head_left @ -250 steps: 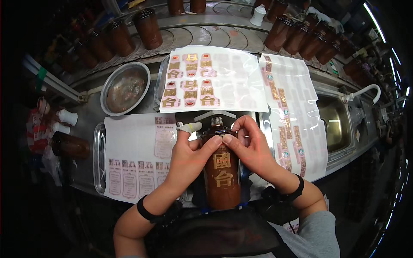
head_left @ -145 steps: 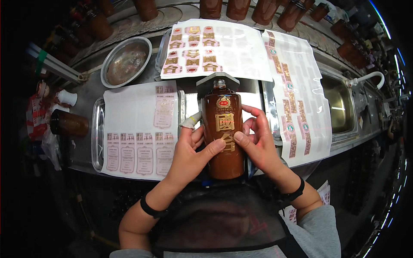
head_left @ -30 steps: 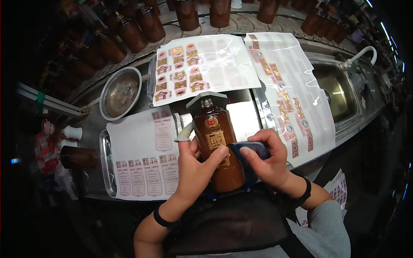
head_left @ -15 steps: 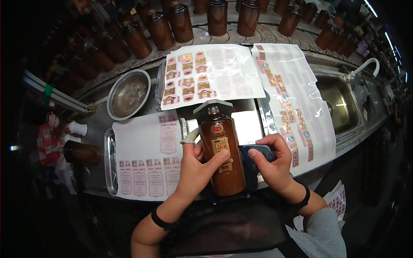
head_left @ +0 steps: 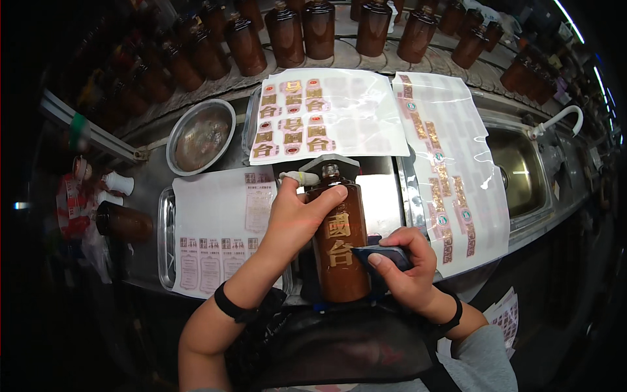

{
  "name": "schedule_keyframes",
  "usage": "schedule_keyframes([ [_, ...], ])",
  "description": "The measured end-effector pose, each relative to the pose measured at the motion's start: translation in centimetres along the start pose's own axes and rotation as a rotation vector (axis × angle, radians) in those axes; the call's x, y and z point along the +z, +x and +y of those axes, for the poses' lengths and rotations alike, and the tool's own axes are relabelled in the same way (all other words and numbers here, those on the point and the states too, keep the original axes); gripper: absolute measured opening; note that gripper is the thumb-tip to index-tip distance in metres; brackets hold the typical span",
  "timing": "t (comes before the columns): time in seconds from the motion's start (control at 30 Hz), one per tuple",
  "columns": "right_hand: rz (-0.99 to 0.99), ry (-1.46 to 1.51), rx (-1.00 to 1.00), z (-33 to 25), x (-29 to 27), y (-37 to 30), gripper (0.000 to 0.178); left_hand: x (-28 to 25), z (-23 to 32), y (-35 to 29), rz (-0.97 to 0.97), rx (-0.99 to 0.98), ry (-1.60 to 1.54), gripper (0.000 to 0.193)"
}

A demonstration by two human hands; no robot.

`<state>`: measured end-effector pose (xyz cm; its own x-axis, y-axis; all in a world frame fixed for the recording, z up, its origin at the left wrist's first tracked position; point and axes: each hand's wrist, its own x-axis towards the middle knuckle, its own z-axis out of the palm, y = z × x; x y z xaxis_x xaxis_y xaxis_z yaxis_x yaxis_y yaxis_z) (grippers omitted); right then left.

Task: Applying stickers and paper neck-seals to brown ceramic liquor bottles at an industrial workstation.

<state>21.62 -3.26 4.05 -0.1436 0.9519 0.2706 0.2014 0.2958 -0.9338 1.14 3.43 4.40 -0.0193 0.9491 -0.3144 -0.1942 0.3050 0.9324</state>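
A brown glass bottle [head_left: 343, 277] leans back on the work surface in front of me, gold characters down its front and its neck against a grey angled rest [head_left: 336, 161]. My left hand [head_left: 302, 208] is closed on the bottle's upper part, thumb pressed on the front just below the shoulder. One left fingertip wears a white cover [head_left: 300, 177]. My right hand [head_left: 411, 264] pinches a dark blue flat scraper [head_left: 390, 253]; its pointed edge touches the bottle beside the lower gold character.
Gold-and-red label sheets [head_left: 366, 117] lie behind the bottle, strip labels [head_left: 424, 137] to the right, framed labels [head_left: 215, 209] to the left. A metal bowl [head_left: 200, 137], a sink [head_left: 519, 173] and another bottle lying down [head_left: 125, 221] flank these. Brown bottles [head_left: 320, 32] line a conveyor.
My left hand has slid up the bottle from its middle to near the shoulder. The scraper has moved lower and onto the bottle's front. Conveyor bottles have shifted right.
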Motion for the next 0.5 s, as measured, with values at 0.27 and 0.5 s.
schedule_keyframes([
  [0.27, 0.000, 0.033, 0.007, -0.3, -0.2, 0.4, 0.024, -0.2, -0.8, -1.0, 0.017, -0.045, -0.067, 0.061],
  [0.5, 0.010, 0.003, 0.030, -0.7, -0.5, 0.3, 0.023, -0.3, -0.4, -1.7, -0.057, -0.017, -0.021, 0.075],
])
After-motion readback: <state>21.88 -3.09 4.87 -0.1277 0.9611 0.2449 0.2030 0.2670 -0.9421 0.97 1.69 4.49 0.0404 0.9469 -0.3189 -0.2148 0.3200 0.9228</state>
